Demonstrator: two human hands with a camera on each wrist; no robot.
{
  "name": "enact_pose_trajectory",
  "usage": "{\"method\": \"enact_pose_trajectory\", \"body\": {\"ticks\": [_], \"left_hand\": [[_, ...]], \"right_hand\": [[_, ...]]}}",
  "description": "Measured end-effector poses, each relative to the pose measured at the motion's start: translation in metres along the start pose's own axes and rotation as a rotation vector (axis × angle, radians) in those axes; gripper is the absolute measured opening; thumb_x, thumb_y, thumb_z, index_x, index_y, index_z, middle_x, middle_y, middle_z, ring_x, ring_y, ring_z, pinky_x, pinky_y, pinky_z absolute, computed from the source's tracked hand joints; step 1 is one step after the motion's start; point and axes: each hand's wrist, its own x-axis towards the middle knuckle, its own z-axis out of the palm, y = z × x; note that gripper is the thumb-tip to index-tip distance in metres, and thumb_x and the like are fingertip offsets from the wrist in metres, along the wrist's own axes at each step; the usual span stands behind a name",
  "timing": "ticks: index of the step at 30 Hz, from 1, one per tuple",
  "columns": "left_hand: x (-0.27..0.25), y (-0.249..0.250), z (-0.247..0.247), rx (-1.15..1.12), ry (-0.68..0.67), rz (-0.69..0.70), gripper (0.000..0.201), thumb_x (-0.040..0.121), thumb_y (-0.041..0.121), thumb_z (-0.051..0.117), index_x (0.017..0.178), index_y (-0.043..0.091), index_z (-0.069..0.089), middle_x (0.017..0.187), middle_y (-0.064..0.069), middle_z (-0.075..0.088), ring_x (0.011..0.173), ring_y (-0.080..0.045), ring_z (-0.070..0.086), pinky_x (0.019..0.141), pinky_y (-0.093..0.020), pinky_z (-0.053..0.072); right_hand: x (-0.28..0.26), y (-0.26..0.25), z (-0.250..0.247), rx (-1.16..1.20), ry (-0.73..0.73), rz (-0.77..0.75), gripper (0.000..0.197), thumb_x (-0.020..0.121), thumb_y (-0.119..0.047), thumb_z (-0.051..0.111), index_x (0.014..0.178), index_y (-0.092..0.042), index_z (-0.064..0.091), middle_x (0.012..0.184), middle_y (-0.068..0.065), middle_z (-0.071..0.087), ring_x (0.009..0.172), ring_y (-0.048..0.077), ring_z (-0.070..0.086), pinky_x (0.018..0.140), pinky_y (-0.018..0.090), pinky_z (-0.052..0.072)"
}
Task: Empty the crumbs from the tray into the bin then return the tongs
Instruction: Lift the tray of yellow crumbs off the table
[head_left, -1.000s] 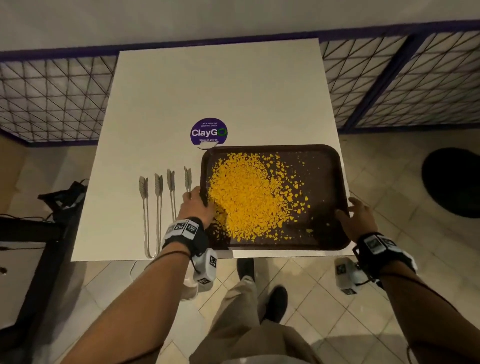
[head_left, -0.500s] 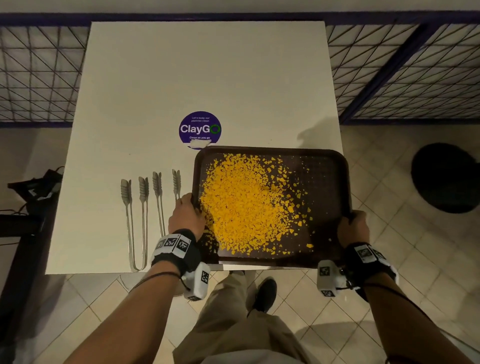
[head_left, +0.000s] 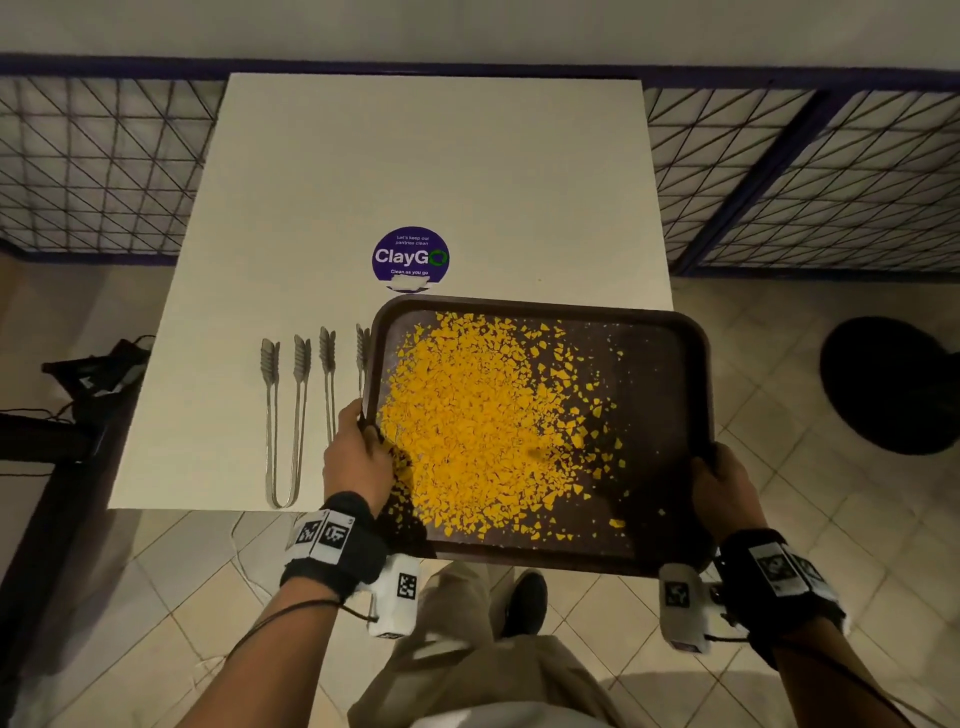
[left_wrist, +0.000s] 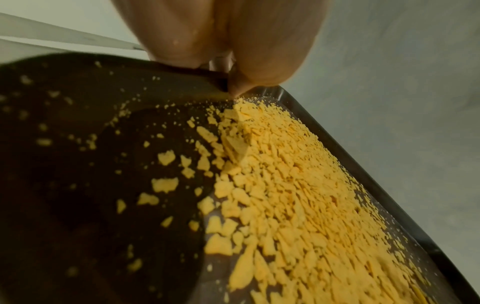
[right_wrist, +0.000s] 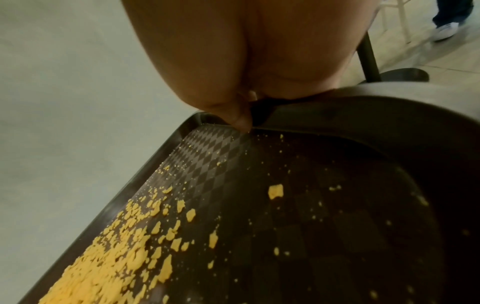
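A dark brown tray (head_left: 670, 374) covered with yellow crumbs (head_left: 483, 421) is lifted off the white table (head_left: 426, 171), its near part over the floor. My left hand (head_left: 358, 457) grips the tray's left rim, thumb inside among the crumbs (left_wrist: 272, 185). My right hand (head_left: 722, 483) grips the right rim (right_wrist: 337, 107), thumb on the inside wall. Two metal tongs lie side by side on the table left of the tray: one pair (head_left: 283, 415) in full view, the other pair (head_left: 328, 384) partly behind my left hand and the tray. No bin is recognisable.
A purple round ClayGo sticker (head_left: 410, 257) sits mid-table beyond the tray. Wire mesh fencing (head_left: 98, 166) runs behind the table on both sides. A dark round base (head_left: 888, 384) stands on the tiled floor at right. A black bag (head_left: 98, 374) lies at left. My legs are below the tray.
Both hands closed on the tray's side rims and lifted it off the table, drawing it toward me and slightly right. The tongs stayed put.
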Motion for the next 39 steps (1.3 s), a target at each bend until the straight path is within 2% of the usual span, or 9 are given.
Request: {"method": "enact_pose_trajectory", "body": {"ticks": [3,7,11,16,20,24,30,34,39], "left_hand": [[-0.027,-0.017,-0.006,-0.014,0.039,-0.018,0.038,0.103,0.010,0.039,0.141,0.013,0.044,0.109,-0.021,0.065,0.097,-0.037,0.061,0.088,-0.043,0.047],[-0.068,-0.046,-0.013,-0.046,0.080,-0.069,0.039,0.103,0.012,0.039,0.141,0.014,0.044,0.113,-0.021,0.064,0.102,-0.038,0.060,0.092,-0.046,0.047],[-0.111,-0.070,-0.025,-0.070,0.122,-0.110,0.036,0.104,0.011,0.038,0.139,0.012,0.045,0.107,-0.012,0.062,0.103,-0.035,0.059,0.093,-0.044,0.044],[-0.148,-0.106,-0.043,-0.078,0.164,-0.126,0.037,0.103,0.009,0.040,0.139,0.013,0.047,0.102,-0.011,0.060,0.092,-0.028,0.055,0.090,-0.043,0.045],[-0.164,-0.142,-0.059,-0.083,0.175,-0.150,0.036,0.104,0.011,0.039,0.138,0.014,0.047,0.103,-0.011,0.060,0.088,-0.024,0.052,0.083,-0.036,0.042],[-0.175,-0.181,-0.080,-0.099,0.152,-0.177,0.036,0.104,0.013,0.038,0.139,0.014,0.046,0.104,-0.012,0.061,0.089,-0.023,0.051,0.085,-0.039,0.042],[-0.181,-0.248,-0.122,-0.107,0.133,-0.190,0.035,0.104,0.014,0.037,0.138,0.018,0.047,0.096,-0.009,0.060,0.085,-0.024,0.051,0.078,-0.032,0.038],[-0.188,-0.291,-0.146,-0.088,0.120,-0.215,0.036,0.105,0.016,0.037,0.139,0.019,0.046,0.092,-0.008,0.059,0.078,-0.022,0.052,0.074,-0.031,0.038],[-0.198,-0.333,-0.157,-0.076,0.110,-0.237,0.033,0.104,0.016,0.038,0.136,0.017,0.047,0.091,-0.007,0.059,0.084,-0.031,0.057,0.075,-0.031,0.039]], "right_hand": [[-0.020,0.013,-0.002,-0.026,-0.027,-0.057,0.031,0.099,-0.015,0.036,0.129,-0.011,0.041,0.123,0.019,0.056,0.101,0.030,0.053,0.085,0.038,0.041],[-0.046,0.035,0.003,-0.011,-0.066,-0.086,0.027,0.100,-0.016,0.034,0.126,-0.012,0.041,0.121,0.019,0.056,0.096,0.028,0.053,0.084,0.038,0.043],[-0.072,0.054,0.012,-0.009,-0.091,-0.100,0.025,0.100,-0.015,0.034,0.123,-0.011,0.042,0.122,0.018,0.055,0.101,0.030,0.052,0.089,0.042,0.042],[-0.106,0.075,0.034,0.011,-0.142,-0.091,0.030,0.100,-0.014,0.033,0.130,-0.013,0.040,0.126,0.015,0.054,0.112,0.031,0.052,0.096,0.045,0.041],[-0.134,0.088,0.056,0.020,-0.162,-0.095,0.028,0.100,-0.016,0.034,0.127,-0.014,0.042,0.123,0.013,0.056,0.110,0.030,0.053,0.097,0.048,0.043],[-0.168,0.097,0.084,0.030,-0.166,-0.092,0.028,0.099,-0.017,0.036,0.126,-0.017,0.044,0.120,0.009,0.056,0.106,0.024,0.051,0.096,0.047,0.043],[-0.225,0.110,0.143,-0.026,-0.114,-0.072,0.029,0.097,-0.016,0.038,0.126,-0.015,0.044,0.124,0.014,0.057,0.109,0.032,0.054,0.098,0.052,0.044],[-0.257,0.121,0.181,0.004,-0.156,-0.010,0.028,0.096,-0.017,0.038,0.123,-0.019,0.047,0.122,0.011,0.058,0.108,0.030,0.055,0.099,0.053,0.044],[-0.284,0.137,0.210,0.039,-0.183,0.003,0.029,0.097,-0.013,0.039,0.124,-0.015,0.049,0.120,0.011,0.058,0.109,0.029,0.054,0.099,0.053,0.045]]}}
